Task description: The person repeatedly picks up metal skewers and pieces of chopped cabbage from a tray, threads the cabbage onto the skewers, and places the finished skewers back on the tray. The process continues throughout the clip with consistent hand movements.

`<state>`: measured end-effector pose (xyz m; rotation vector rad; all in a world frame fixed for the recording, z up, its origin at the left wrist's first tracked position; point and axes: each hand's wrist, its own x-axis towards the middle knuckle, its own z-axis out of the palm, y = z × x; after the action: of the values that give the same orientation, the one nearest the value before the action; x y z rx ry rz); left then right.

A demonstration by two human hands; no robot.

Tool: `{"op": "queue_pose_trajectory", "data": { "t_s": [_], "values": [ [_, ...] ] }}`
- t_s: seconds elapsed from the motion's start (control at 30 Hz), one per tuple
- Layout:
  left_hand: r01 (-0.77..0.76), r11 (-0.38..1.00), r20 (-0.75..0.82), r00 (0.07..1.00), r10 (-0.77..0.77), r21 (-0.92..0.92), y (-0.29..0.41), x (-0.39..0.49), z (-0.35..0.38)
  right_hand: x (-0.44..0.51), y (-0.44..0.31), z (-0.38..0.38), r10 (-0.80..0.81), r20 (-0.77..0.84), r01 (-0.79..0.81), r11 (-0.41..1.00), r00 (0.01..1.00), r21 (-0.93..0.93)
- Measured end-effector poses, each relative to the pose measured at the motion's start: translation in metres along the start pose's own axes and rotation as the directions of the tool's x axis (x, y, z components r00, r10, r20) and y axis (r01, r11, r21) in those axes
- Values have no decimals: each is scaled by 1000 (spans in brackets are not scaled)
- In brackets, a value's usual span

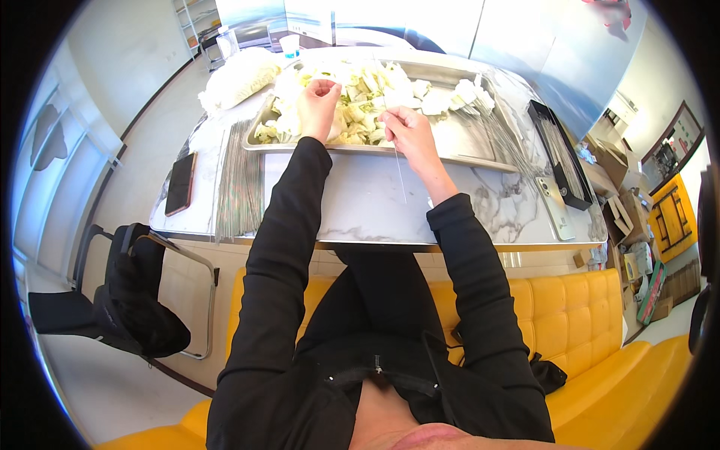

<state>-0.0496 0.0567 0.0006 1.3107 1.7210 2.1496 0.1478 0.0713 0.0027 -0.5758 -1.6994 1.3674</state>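
My right hand (pixel 409 134) pinches a thin metal skewer (pixel 400 174). The skewer slants over the near rim of a shallow metal tray (pixel 388 151), its lower end over the tabletop. Torn cabbage leaves (pixel 360 104) fill the tray's left and middle. Above the leaves at left is my left hand (pixel 318 112), fingers curled in towards the thumb; whether anything is between them cannot be made out. Several skewers (pixel 500 132) with pale leaves (pixel 469 95) on their far ends lie across the tray's right side.
A bundle of bare skewers (pixel 239 185) lies left of the tray, beside a dark phone (pixel 181 184). At right are a black box (pixel 579 197) of skewers and a light phone (pixel 554 209). A bagged cabbage (pixel 239 79) and a cup (pixel 289 45) stand at the back left.
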Motion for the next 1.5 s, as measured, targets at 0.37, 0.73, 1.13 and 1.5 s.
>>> {"op": "queue_pose_trajectory", "data": {
  "t_s": [0.37, 0.73, 1.13, 1.5],
  "values": [
    [300, 665, 243, 953, -179, -684, -5, 3, -9, -6, -8, -1, -9, 87, -11, 976, 996, 219],
    [449, 536, 356, 893, -275, -714, -2, 6, -18, -16, -15, 5, 22, 170, -40, 993, 985, 107],
    [507, 432, 370, 855, -364, -746, 0, 8, -18, -16, -13, 6, 20, 205, -20, 1000, 979, -3],
    [507, 444, 395, 860, -324, -739, -1, 7, -17, -17, -16, 7, 7, 227, 23, 991, 974, -132]
  ]
}}
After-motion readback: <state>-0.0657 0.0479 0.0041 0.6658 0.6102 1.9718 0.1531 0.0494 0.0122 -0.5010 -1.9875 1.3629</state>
